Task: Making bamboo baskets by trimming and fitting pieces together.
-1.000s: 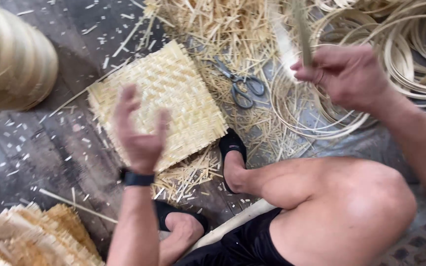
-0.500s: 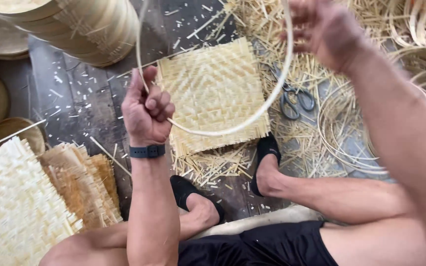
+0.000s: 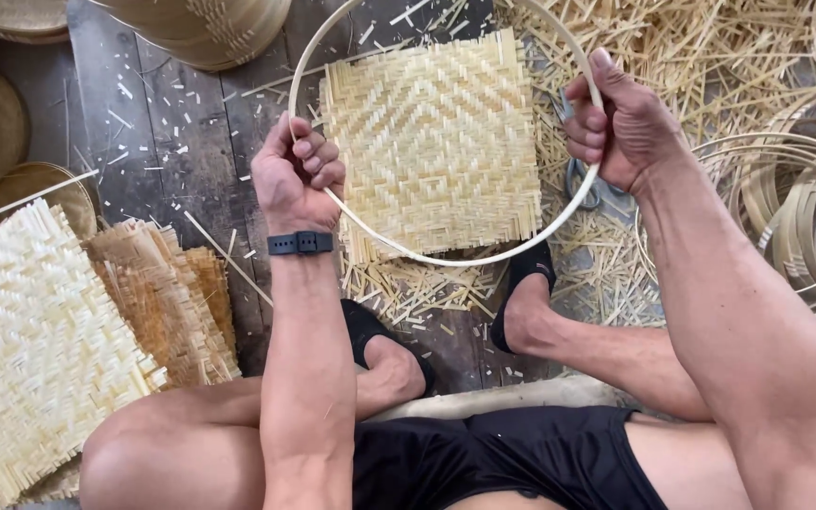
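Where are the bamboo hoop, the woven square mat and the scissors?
bamboo hoop (image 3: 446,259): head view, lower arc of the ring.
woven square mat (image 3: 432,142): head view, middle of the weave.
scissors (image 3: 586,189): head view, handle loop.

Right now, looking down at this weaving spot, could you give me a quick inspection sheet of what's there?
Surface: dark wooden floor, littered with pale splinters.
Job's things: a thin bamboo hoop held over a square woven mat that lies flat on the floor.
Clutter: loose straw offcuts, scissors partly hidden behind the right hand, a pile of woven mats at the left.
Hands: left hand shut on the hoop's left side; right hand shut on its right side; black wristband on the left wrist.
Cables: nothing seen.
Surroundings: stacked baskets at the top, spare hoops at the right, the person's bent legs and black sandals.
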